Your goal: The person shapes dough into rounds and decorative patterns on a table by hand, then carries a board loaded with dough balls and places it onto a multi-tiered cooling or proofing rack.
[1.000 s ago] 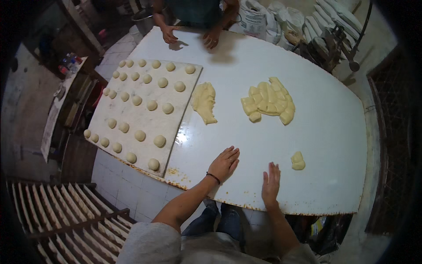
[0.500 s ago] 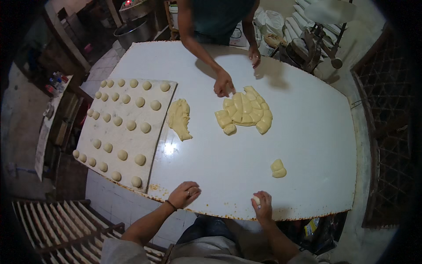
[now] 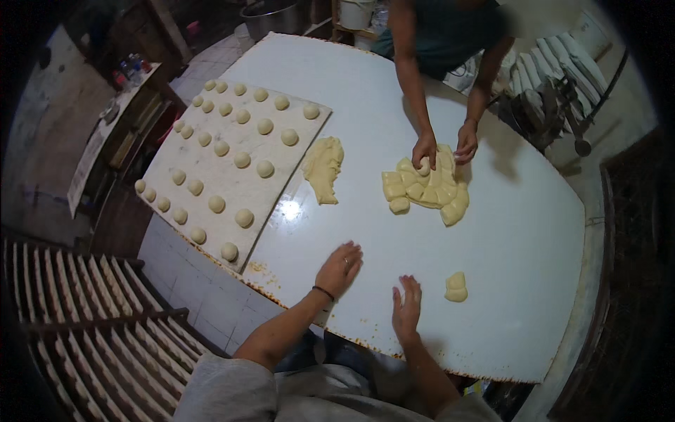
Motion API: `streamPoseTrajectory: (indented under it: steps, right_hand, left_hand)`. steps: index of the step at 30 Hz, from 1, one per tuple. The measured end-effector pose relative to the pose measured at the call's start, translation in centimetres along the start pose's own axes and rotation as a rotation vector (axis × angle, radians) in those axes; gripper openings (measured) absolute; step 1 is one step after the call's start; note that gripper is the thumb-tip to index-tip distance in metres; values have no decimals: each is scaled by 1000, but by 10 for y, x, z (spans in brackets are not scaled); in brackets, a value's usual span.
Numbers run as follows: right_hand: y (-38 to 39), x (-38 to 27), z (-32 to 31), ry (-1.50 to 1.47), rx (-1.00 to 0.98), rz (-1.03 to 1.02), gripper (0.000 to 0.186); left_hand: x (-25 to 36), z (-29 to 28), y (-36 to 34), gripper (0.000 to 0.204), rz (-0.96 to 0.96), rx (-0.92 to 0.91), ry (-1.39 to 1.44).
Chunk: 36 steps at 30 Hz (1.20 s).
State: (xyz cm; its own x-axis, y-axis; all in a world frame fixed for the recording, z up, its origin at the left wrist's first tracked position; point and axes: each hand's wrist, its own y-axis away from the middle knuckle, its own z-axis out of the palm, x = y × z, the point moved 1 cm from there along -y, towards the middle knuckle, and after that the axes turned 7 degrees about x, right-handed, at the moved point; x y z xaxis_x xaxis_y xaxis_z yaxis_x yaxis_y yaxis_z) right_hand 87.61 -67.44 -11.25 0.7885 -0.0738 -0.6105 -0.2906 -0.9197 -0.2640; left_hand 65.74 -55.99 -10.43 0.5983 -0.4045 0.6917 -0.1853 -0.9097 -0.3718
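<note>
My left hand [image 3: 339, 271] lies on the white tabletop [image 3: 513, 225] near the front edge, fingers extended and palm down. My right hand [image 3: 406, 306] is beside it, open, with lightly curved fingers; anything under either palm is hidden. A small pale-yellow dough piece [image 3: 456, 287] sits right of my right hand. Farther back are a torn dough lump [image 3: 322, 171] and a cut dough cluster [image 3: 439, 197]. A co-worker's hands [image 3: 425, 151] are at the cluster, fingering a piece. A floured board [image 3: 232, 190] with rows of dough balls is at the left.
The co-worker [image 3: 443, 35] leans over the far edge. Slatted racks [image 3: 98, 309] stand at lower left, a side shelf [image 3: 95, 162] with bottles at left. A metal pot [image 3: 271, 17], white sacks [image 3: 555, 70] and dark machinery [image 3: 548, 119] are behind the table.
The co-worker's hands have moved down onto the dough cluster. Half a second ago my right fingers were curled round pale dough; now they are extended, and both my hands sit farther forward.
</note>
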Motion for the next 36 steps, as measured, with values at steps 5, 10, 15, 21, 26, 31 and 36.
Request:
streamPoseTrajectory:
  steps: [5, 10, 15, 21, 26, 31, 36]
  right_hand:
    - [54, 80, -30, -95, -62, 2, 29]
    - [10, 10, 1, 38, -55, -90, 33]
    - [43, 62, -36, -99, -91, 166, 29]
    - [47, 16, -4, -61, -29, 140, 25]
    - [70, 57, -7, -259, 142, 524, 19]
    - [-1, -94, 7, -388, -228, 831, 41]
    - [-71, -235, 86, -479, -242, 633, 41]
  left_hand:
    - [-55, -51, 45, 14, 188, -310, 33]
    - [-21, -5, 10, 13, 153, 103, -34]
    - [-69, -57, 44, 15, 322, -302, 32]
    - [-65, -37, 53, 24, 166, -167, 76]
    - [-73, -70, 87, 32, -760, 40, 447]
    - [-156, -234, 25, 44, -778, 99, 808]
    - [-368, -467, -139, 35, -539, 399, 125]
